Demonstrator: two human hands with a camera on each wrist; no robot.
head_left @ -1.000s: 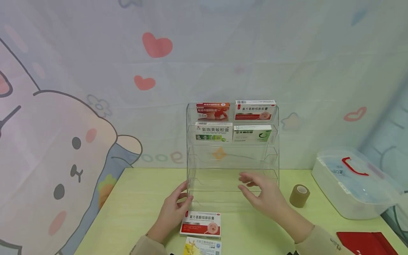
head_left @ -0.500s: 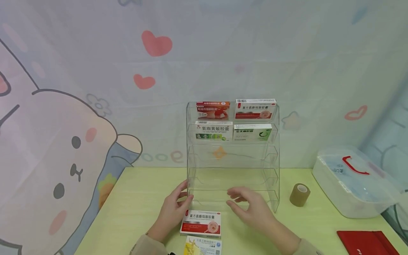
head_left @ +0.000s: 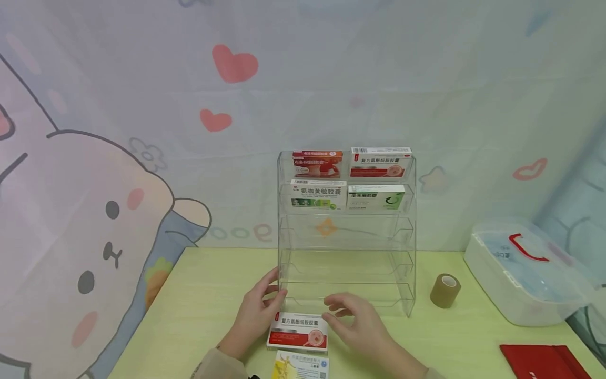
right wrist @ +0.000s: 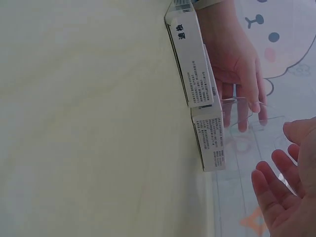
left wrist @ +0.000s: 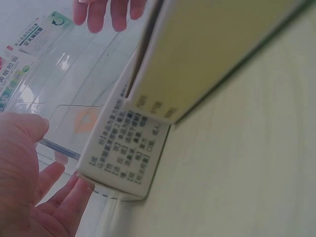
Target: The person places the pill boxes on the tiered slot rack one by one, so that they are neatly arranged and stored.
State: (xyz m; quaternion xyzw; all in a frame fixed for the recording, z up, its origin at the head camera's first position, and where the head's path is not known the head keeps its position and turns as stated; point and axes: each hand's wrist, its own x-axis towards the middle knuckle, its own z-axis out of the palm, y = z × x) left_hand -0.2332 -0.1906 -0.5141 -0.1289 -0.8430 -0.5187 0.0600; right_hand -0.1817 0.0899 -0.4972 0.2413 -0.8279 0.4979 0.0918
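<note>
A clear acrylic display rack (head_left: pixel 347 231) with several tiers stands on the table. My left hand (head_left: pixel 255 308) holds its lower left edge; in the left wrist view the thumb (left wrist: pixel 29 127) lies on one side of the panel and the fingers (left wrist: pixel 64 205) on the other. My right hand (head_left: pixel 357 323), fingers loosely bent and holding nothing, hovers by the right end of a red-and-white medicine box (head_left: pixel 297 332) in front of the rack. A yellow-and-white medicine box (head_left: pixel 303 366) lies nearer me, partly cut off by the frame. Both boxes appear end-on in the right wrist view.
On the rack's top tier sit an orange-red box (head_left: pixel 316 165) and a red-and-white box (head_left: pixel 380 163). Below them are a white-green box (head_left: pixel 318 195) and a green box (head_left: pixel 375 198). To the right are a brown tape roll (head_left: pixel 445 290), a lidded plastic bin (head_left: pixel 525 273) and a red folder (head_left: pixel 544 361).
My right hand has moved left and down, from in front of the rack's lower tiers to beside the red-and-white box on the table. The left hand stays at the rack's edge.
</note>
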